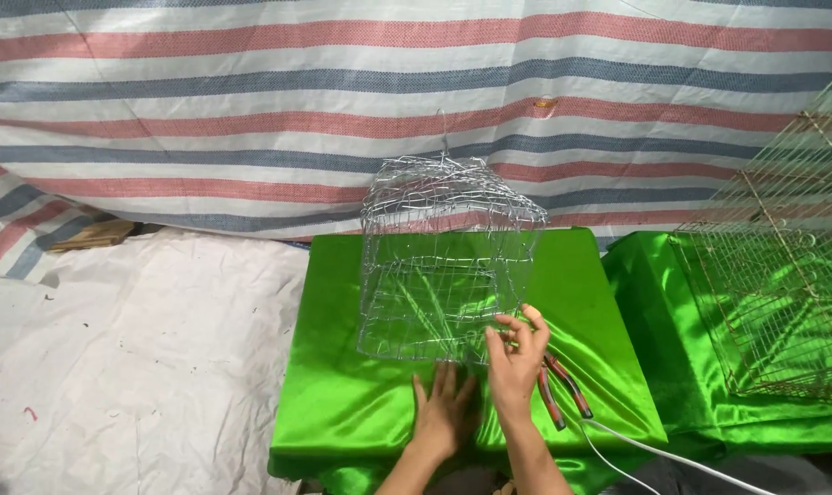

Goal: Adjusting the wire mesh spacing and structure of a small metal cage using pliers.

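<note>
The wire cage (448, 261) is standing upright on the green-draped bench (342, 403), toward its far edge and roughly centred between the left and right edges. Its domed top, side walls and a hanging loop at the crown are already formed in silver mesh; the frame is holding its shape unaided. Judged from this, the bulk of the build looks done, and work is continuing at the lower near-right corner of the cage, where the mesh meets the cloth.

The right hand (517, 362) is raised at that corner, its grip narrow, fingertips pinching at a wire strand of the cage; whether a loose wire end is held cannot be told. The left hand (445, 412) is lying flat on the cloth just in front of the cage's near edge, fingers spread, holding nothing.

Red-handled pliers (558, 390) are lying unused on the bench just right of the right hand, near the right edge. A white cable (672, 454) is trailing off the near-right corner. A second, larger mesh cage (782, 275) is sitting on the adjoining green-covered surface to the right. A striped tarpaulin (251, 101) is hanging behind.
</note>
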